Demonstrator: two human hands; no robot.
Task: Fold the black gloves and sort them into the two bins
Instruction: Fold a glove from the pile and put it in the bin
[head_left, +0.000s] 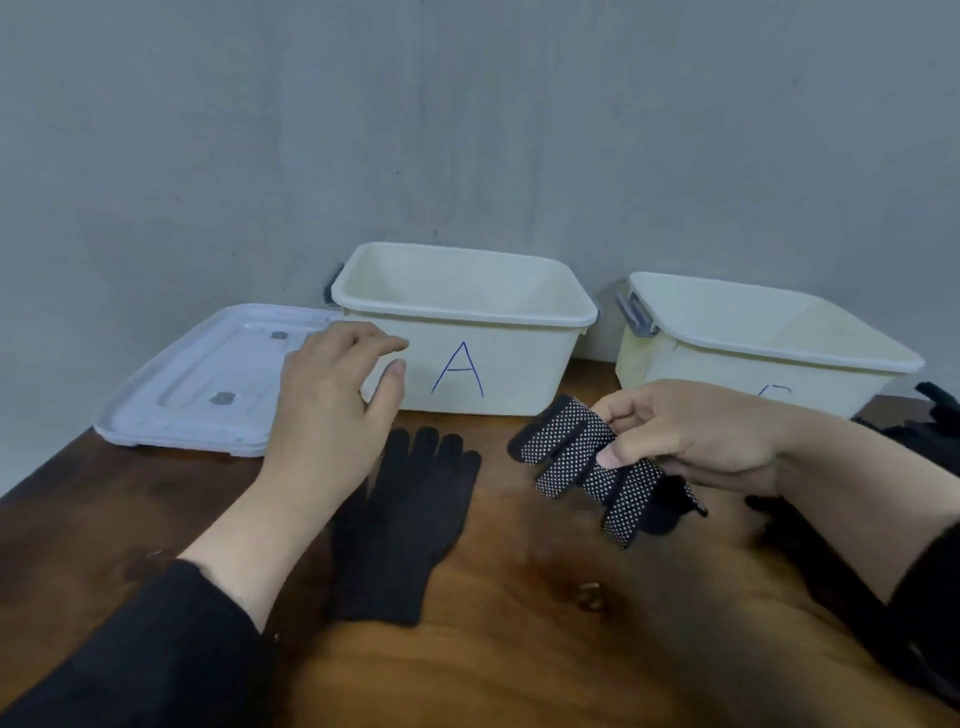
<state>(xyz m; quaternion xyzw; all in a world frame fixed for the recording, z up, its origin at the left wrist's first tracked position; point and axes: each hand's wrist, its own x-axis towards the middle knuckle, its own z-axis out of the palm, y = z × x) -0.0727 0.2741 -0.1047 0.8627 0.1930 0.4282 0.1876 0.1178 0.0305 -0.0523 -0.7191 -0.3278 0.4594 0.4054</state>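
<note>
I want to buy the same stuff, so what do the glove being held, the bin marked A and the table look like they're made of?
Dotted glove, pinched in the right hand: black knit fabric, likely with pale rubbery grip dots. Bin A: cream plastic with a smooth moulded rim, slightly glossy. Table: brown wood or veneer; grain and sheen show.

A plain indoor sorting station is shown, not clearly a home or a workshop. A bare grey wall is seen directly behind a dark wooden surface. Two cream plastic bins are set against it, one marked "A", with a white lid laid beside.
</note>
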